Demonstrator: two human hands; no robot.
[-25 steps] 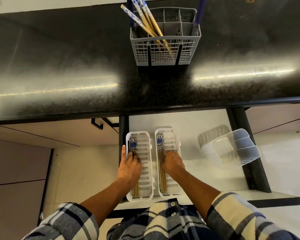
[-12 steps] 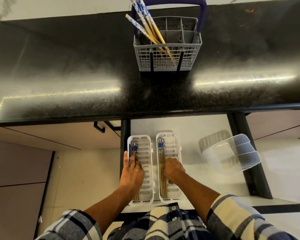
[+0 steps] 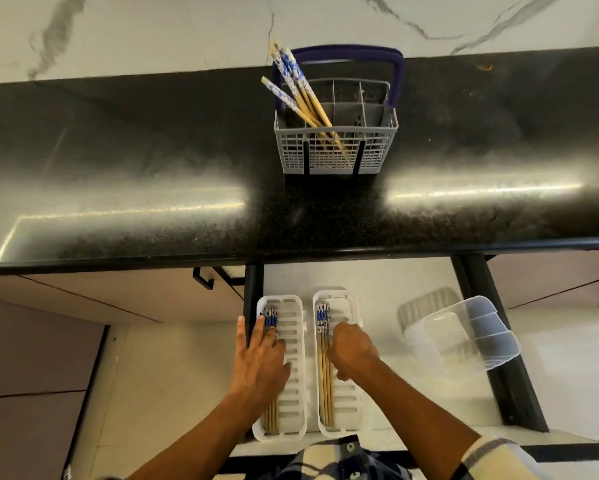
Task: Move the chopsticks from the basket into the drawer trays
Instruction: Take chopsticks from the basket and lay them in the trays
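A grey mesh basket (image 3: 336, 157) with a purple handle stands on the black counter, with several blue-patterned wooden chopsticks (image 3: 300, 95) leaning in its left compartment. In the open drawer lie two white slotted trays. The left tray (image 3: 293, 375) holds chopsticks (image 3: 270, 318), and my left hand (image 3: 260, 362) rests flat on them with its fingers straight. The right tray (image 3: 346, 403) holds more chopsticks (image 3: 324, 375); my right hand (image 3: 351, 351) hovers over it with fingers curled, and I see nothing in it.
A clear plastic container (image 3: 464, 337) lies tilted in the drawer at the right. The black counter edge (image 3: 291, 258) overhangs the drawer's back. Dark drawer rails run along both sides. A cabinet handle (image 3: 203, 280) sticks out at the left.
The view has tilted up, so the basket now appears lower in the frame. Both hands stay over their trays; the right hand has drawn slightly back off the chopsticks.
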